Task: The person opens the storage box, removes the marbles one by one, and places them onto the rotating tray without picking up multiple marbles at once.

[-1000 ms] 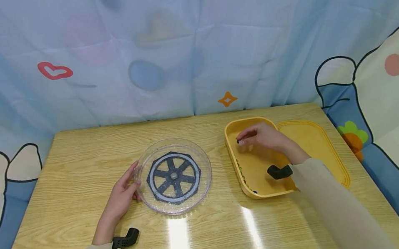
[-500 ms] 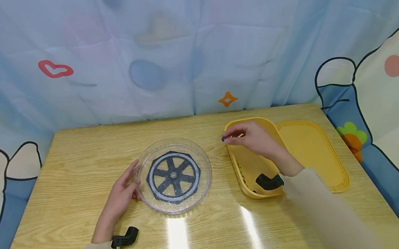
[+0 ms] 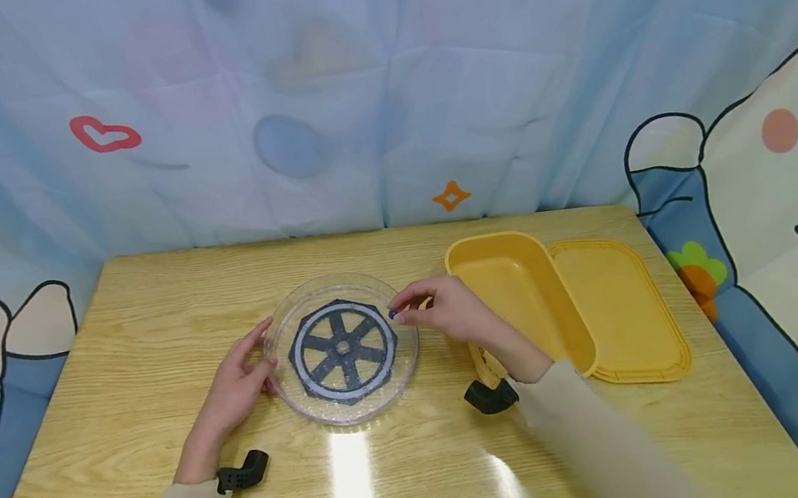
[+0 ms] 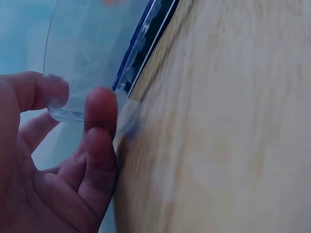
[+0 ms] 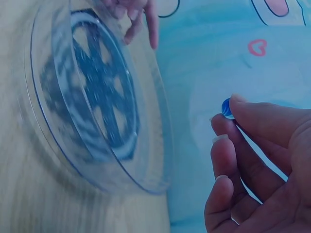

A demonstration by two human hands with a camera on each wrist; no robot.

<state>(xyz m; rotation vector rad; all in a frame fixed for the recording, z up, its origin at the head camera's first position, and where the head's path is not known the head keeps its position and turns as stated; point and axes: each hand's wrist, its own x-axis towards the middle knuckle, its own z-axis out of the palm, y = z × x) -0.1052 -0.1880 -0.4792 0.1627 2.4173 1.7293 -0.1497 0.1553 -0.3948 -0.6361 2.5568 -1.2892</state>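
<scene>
In the head view a clear round dish (image 3: 406, 374) stands on the table, with a dark six-spoked wheel shape (image 3: 342, 347) at its bottom. My left hand (image 3: 231, 389) grips the dish's left side; the left wrist view has its thumb (image 4: 101, 109) and fingers at the clear wall. Over the dish's right rim, my right hand (image 3: 448, 310) pinches a small blue glass marble (image 5: 227, 108) between thumb and forefinger. In the right wrist view the marble is held apart from the dish wall (image 5: 146, 187), with the other fingers loosely curled below it.
Right of the dish stands a yellow tub (image 3: 505, 248), partly hidden by my right forearm. Its flat yellow lid (image 3: 623, 312) lies beside it, to the right. A patterned blue curtain (image 3: 352, 120) hangs behind the wooden table (image 3: 173, 312).
My right hand has moved left with the marble, from inside the yellow tub, past its left edge, to the dish's right rim. My left hand has stayed on the dish.
</scene>
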